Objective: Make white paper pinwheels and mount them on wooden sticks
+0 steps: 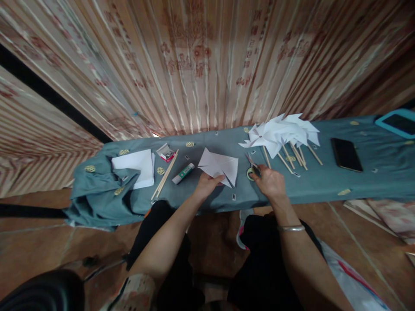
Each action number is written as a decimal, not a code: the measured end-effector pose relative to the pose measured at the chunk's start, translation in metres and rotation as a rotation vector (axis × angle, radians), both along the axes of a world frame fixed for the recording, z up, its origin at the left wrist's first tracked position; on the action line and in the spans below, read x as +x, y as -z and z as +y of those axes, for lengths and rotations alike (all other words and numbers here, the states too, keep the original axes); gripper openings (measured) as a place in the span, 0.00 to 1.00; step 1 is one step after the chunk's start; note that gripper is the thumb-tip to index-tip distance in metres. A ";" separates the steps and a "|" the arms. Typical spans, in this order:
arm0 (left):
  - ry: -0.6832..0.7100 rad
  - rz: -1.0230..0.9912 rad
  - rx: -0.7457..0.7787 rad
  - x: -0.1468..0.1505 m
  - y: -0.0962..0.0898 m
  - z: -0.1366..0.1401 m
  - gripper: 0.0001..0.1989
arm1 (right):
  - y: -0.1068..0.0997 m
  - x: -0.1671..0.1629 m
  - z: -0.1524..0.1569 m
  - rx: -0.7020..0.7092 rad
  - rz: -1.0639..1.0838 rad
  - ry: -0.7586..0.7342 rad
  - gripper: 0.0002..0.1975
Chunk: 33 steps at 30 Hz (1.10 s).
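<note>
My left hand (209,185) pinches the lower edge of a white square of paper (215,163), which has slits cut in from its corners. To the right of the paper, my right hand (271,181) is closed on the handles of a pair of scissors (251,160), blades pointing up and left. Beside those handles lies a small roll of tape (249,173). Left of the paper are a glue stick (183,173), a few thin wooden sticks (166,175) and a small open box of pins (166,153).
White paper pinwheels (279,134) on wooden sticks lie piled at the back right. Further right are a black phone (346,154) and a blue-framed tablet (397,123). A stack of white paper (136,166) is at the left, partly under the folded green cloth (100,190). A curtain (201,95) hangs behind.
</note>
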<state>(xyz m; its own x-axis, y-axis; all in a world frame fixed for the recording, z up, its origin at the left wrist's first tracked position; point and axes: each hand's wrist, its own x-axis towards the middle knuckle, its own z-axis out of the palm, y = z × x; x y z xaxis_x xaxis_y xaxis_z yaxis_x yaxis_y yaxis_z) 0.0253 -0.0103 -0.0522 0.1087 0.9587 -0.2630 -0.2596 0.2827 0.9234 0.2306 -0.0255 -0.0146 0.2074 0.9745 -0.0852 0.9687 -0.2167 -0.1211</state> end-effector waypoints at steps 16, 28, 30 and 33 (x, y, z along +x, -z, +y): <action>0.028 0.944 0.621 -0.076 -0.015 -0.011 0.09 | 0.028 0.003 0.009 0.416 0.116 -0.124 0.18; 0.392 1.215 0.833 -0.054 0.003 -0.013 0.15 | 0.058 -0.055 0.041 0.382 0.332 -0.136 0.38; 0.434 1.225 0.813 -0.052 0.004 -0.015 0.14 | 0.061 -0.057 0.042 0.385 0.336 -0.118 0.38; 0.451 1.244 0.800 -0.051 0.003 -0.016 0.13 | 0.064 -0.056 0.044 0.396 0.333 -0.107 0.36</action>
